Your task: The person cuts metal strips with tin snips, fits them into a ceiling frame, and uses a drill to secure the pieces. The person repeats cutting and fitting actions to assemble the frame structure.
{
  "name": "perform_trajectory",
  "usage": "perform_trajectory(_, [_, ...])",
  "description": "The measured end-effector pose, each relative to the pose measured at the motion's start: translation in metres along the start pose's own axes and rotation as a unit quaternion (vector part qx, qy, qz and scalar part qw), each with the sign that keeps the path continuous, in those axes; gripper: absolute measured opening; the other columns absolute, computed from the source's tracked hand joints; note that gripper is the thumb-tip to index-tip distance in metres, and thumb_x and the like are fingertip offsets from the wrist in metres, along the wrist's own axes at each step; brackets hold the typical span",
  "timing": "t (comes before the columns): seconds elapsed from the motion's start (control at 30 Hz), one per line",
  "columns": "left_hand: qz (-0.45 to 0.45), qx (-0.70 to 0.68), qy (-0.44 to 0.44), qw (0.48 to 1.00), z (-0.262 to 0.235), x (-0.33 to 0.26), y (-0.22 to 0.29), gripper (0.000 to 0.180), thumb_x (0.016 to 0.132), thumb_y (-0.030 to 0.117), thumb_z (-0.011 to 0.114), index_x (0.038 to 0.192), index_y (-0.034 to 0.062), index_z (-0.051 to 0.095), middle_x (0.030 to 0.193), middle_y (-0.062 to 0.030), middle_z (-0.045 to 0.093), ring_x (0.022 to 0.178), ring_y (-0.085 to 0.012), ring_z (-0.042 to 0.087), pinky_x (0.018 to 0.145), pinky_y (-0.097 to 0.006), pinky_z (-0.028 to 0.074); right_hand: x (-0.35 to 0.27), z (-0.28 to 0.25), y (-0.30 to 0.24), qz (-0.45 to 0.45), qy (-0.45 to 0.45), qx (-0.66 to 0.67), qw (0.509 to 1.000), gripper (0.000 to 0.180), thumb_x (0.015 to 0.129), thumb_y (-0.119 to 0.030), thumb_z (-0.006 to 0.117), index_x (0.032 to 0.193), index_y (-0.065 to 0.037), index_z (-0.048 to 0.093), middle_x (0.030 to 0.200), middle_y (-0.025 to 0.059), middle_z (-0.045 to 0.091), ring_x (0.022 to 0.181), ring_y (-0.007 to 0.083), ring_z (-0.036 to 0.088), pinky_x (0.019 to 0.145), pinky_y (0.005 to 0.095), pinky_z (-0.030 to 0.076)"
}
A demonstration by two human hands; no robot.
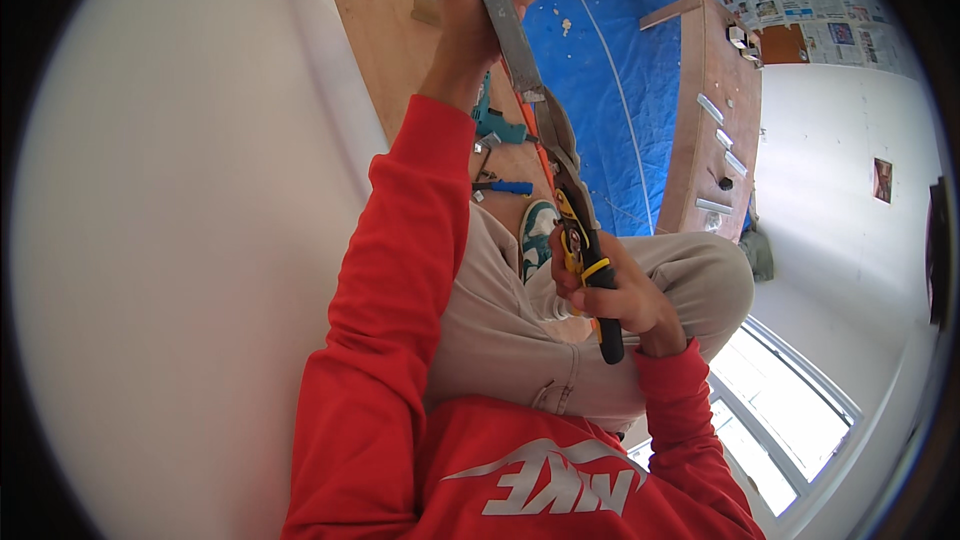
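Note:
My left hand (465, 15), raised at the top, is closed around a long grey metal strip (508, 30). From there the strip slants down toward my right hand, and its lower part (560, 130) looks thinner, browner and bent. My right hand (640, 295) grips a pair of yellow-and-black tin snips (606, 325) above my bent knee. The snips' jaws are at the strip's lower end; I cannot tell whether they are closed on the metal.
A wooden board (375, 30) lies below with a teal power drill (492, 120), a blue-handled tool (510, 187) and a small box (425, 6). Blue sheeting (610, 90) covers the floor. To the right is a wooden bench (690, 130) bearing several metal pieces. A white wall (180, 240) stands close at left.

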State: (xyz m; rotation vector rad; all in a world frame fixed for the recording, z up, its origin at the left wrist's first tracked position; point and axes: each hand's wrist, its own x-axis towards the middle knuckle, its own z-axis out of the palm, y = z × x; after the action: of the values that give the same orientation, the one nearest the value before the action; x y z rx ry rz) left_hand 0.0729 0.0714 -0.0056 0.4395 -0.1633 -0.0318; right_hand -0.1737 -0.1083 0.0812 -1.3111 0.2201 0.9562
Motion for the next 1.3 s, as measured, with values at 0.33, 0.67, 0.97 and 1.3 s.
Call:
perform_trajectory(0.33, [0.002,0.026,0.041,0.999,0.000,0.001,-0.002,0.026,0.095,0.025,0.059,0.113,0.0072,0.049,0.060,-0.0027,0.049,0.038,-0.0145,0.042,0.033,-0.027,0.040,0.001,0.000,0.001,-0.002,0.018,0.008,1.000,0.036,0.073,-0.015,0.070,0.103,-0.005,0.055,0.088,0.0001,0.052,0.080,0.0095,0.048,0.069,0.0263,0.041])
perform_trajectory(0.67, [-0.002,0.045,0.062,0.997,0.005,-0.002,-0.006,0.022,0.095,0.024,0.060,0.109,0.0100,0.052,0.065,0.0002,0.048,0.051,-0.0107,0.046,0.043,-0.025,0.041,0.003,-0.001,0.012,-0.004,0.033,0.025,0.999,0.030,0.074,-0.012,0.073,0.098,-0.003,0.057,0.081,0.0004,0.054,0.073,0.0098,0.053,0.063,0.0271,0.043])
perform_trajectory(0.97, [-0.005,0.056,0.040,0.998,0.008,-0.004,-0.001,0.021,0.094,0.021,0.059,0.111,0.0087,0.054,0.065,0.0003,0.046,0.052,-0.0100,0.044,0.044,-0.026,0.040,0.008,0.001,0.022,0.000,0.036,0.014,0.999,0.028,0.075,-0.012,0.074,0.097,-0.004,0.058,0.078,0.0003,0.056,0.069,0.0097,0.054,0.061,0.0279,0.044])
perform_trajectory(1.3, [-0.005,0.053,0.016,0.998,0.012,-0.006,0.000,0.025,0.095,0.022,0.060,0.115,0.0084,0.053,0.069,-0.0007,0.048,0.052,-0.0097,0.044,0.044,-0.027,0.041,0.005,-0.004,0.024,-0.007,0.004,-0.003,1.000,0.028,0.075,-0.011,0.073,0.097,-0.004,0.057,0.078,-0.0003,0.055,0.068,0.0086,0.052,0.060,0.0268,0.042])
